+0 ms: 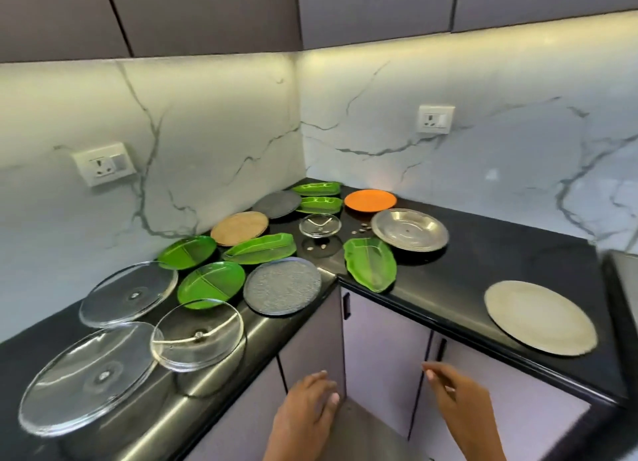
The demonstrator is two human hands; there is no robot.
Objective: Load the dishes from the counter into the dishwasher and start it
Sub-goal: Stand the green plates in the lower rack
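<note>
Loading had not begun, by the look of it. Above both hands, the black counter (483,264) carried every dish: glass plates (86,377), green leaf-shaped plates (371,269), a steel plate (409,229). The left hand (305,415) and right hand (459,402) hung relaxed, holding nothing. No dishwasher was in view.

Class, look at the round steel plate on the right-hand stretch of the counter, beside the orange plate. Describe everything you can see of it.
The steel plate is round, silvery and shiny, seemingly metal, with a broad flat rim and a shallow sunken centre showing a small dark spot. It lies flat and right way up on the black counter, empty. The orange plate sits just behind it, and a green leaf-shaped plate lies just in front to the left; whether either touches it is unclear. A few small pale bits lie on the counter beside its left edge. Neither hand touches it.
</note>
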